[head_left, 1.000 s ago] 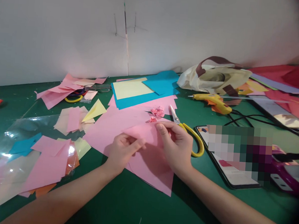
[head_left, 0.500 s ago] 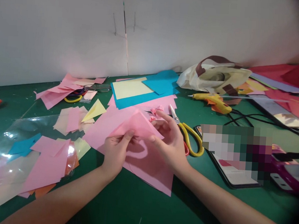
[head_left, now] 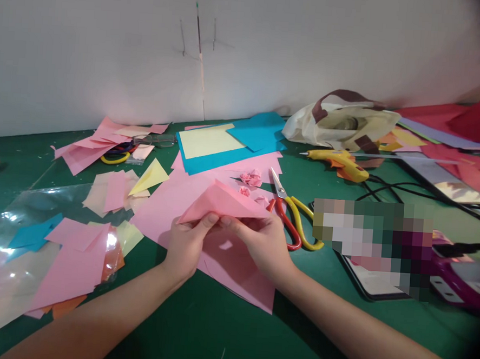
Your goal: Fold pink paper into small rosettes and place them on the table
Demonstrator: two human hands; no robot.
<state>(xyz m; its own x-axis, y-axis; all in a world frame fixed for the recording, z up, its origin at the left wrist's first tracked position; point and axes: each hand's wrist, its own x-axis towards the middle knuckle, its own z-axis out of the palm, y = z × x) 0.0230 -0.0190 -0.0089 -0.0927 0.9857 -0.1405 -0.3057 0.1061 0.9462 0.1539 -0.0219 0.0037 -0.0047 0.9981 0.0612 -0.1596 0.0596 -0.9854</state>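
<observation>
A folded piece of pink paper [head_left: 222, 200], shaped like a triangle with its point upward, is pinched between both hands. My left hand [head_left: 187, 241] closes on its lower edge, thumb on the near side. My right hand [head_left: 262, 243] grips the same edge, its thumb tip close beside the left one. The fingers behind the paper are mostly hidden. Beneath lies a larger pink sheet [head_left: 250, 277]. Small pink paper flowers [head_left: 251, 177] rest just beyond my right hand. Scissors [head_left: 289, 209] with red and yellow handles lie spread to its right.
Left of my hands are a clear plastic bag [head_left: 0, 251] with paper pieces and a folded yellow paper [head_left: 150, 177]. Blue sheets [head_left: 263, 132] lie behind. To the right are a yellow glue gun [head_left: 342, 163], a cloth bag [head_left: 341, 120], a phone [head_left: 380, 283] and black cables [head_left: 406, 185].
My right hand has moved left and down, its raised fingers closing behind the paper and its thumb meeting my left thumb. The pink flowers and scissors show more fully.
</observation>
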